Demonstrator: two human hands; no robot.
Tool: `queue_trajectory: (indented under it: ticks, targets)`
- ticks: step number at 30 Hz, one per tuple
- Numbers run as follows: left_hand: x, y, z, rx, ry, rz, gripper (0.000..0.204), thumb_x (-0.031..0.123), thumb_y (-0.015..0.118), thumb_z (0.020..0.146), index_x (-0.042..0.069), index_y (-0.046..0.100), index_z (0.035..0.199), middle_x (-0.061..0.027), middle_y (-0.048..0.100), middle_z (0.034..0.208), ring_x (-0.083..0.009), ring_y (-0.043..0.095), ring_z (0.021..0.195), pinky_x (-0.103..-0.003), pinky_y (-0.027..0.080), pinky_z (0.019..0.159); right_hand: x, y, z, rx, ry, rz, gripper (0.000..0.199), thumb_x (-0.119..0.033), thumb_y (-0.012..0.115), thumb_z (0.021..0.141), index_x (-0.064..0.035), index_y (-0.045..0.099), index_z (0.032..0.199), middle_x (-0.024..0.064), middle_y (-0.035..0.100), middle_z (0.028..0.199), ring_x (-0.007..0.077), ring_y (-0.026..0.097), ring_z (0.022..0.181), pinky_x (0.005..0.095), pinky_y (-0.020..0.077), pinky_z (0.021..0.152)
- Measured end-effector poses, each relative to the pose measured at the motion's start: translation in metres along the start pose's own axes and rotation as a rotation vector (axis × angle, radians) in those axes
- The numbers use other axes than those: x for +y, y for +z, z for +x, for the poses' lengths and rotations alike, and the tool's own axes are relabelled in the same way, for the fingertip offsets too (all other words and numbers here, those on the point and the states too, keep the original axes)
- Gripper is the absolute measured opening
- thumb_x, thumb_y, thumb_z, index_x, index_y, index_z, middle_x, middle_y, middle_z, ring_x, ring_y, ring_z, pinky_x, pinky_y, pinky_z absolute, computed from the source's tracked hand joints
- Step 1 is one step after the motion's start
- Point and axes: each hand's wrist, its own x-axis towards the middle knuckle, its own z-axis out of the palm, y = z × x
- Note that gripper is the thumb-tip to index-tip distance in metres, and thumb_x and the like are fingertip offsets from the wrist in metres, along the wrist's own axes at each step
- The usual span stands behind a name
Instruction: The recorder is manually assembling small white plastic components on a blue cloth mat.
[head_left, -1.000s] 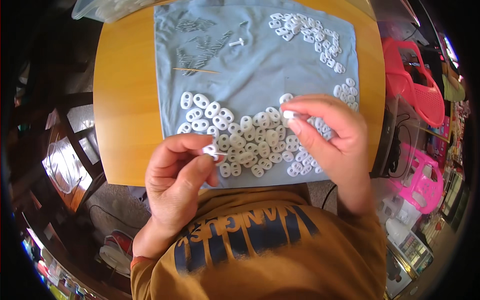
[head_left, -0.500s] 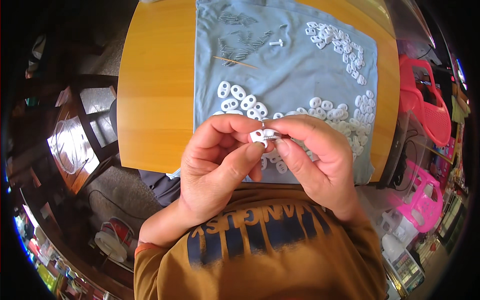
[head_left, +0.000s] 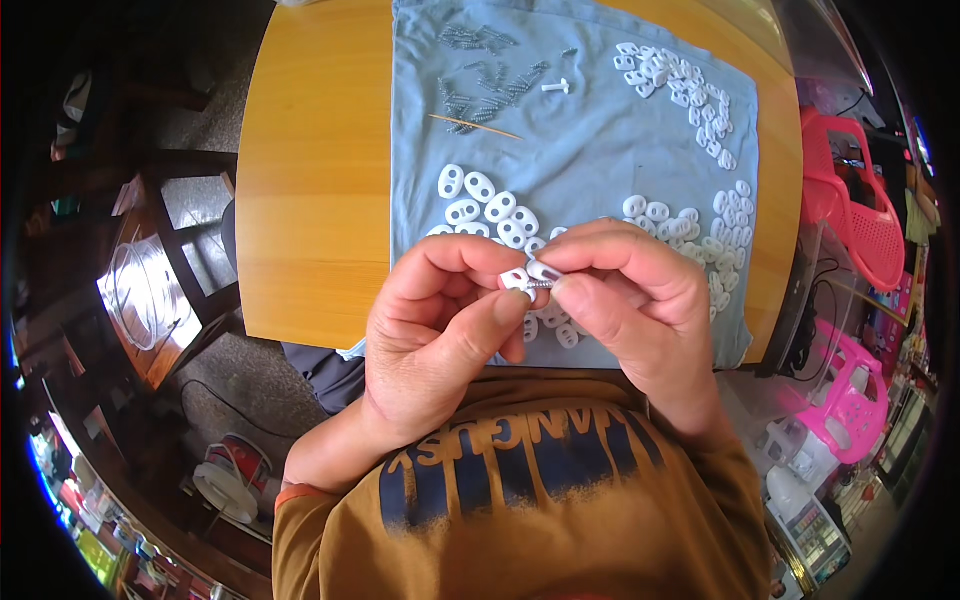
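Just in front of my chest, my left hand [head_left: 430, 330] pinches a white plastic two-hole cord lock piece [head_left: 513, 279] between thumb and fingers. My right hand [head_left: 645, 310] closes thumb and fingers on a second small white plastic piece [head_left: 544, 271], right up against the first. A thin metal spring [head_left: 541, 285] lies between the two pieces, by the right thumb tip. The fingers hide much of both parts. Beyond the hands lie white oval two-hole cord lock pieces [head_left: 462, 211] on a blue-grey cloth [head_left: 580, 150].
Many small springs [head_left: 485, 108] lie at the cloth's far left, with a thin wooden stick [head_left: 476, 126] and a white T-shaped part [head_left: 556, 87]. White pieces [head_left: 680, 78] are heaped far right, more ovals [head_left: 735, 220] nearer. A yellow wooden table [head_left: 310, 180] carries the cloth; a red chair [head_left: 860, 200] stands right.
The spring and the right-hand piece have shifted slightly at the fingertips, with the spring now lower beside the right thumb. Both hands keep their pinch; the whole view has drifted slightly.
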Motion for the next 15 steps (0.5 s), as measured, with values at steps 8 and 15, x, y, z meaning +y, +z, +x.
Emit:
queue_trajectory:
  ticks: [8,15]
  targets:
    - [-0.001,0.007,0.004,0.168,0.129,0.170,0.017,0.003,0.056,0.084,0.001,0.050,0.100,-0.0110,0.060,0.087,-0.0107,0.050,0.058,-0.021,0.041,0.053,-0.006,-0.001,0.000,-0.045,0.220,0.051,0.014,-0.007,0.053,0.089,0.0030,0.061,0.095,-0.0006,0.058,0.081,0.0020,0.049,0.072,0.0174,0.0404,0.063]
    - [-0.008,0.003,0.002,0.115,0.186,0.158,0.023,-0.006,0.052,0.085,-0.001,0.049,0.107,-0.0068,0.060,0.090,-0.0091,0.058,0.074,-0.021,0.048,0.066,-0.003,0.006,-0.001,0.072,0.315,0.145,0.014,-0.007,0.055,0.088,0.0018,0.059,0.098,-0.0001,0.059,0.080,0.0014,0.050,0.071,0.0155,0.0406,0.061]
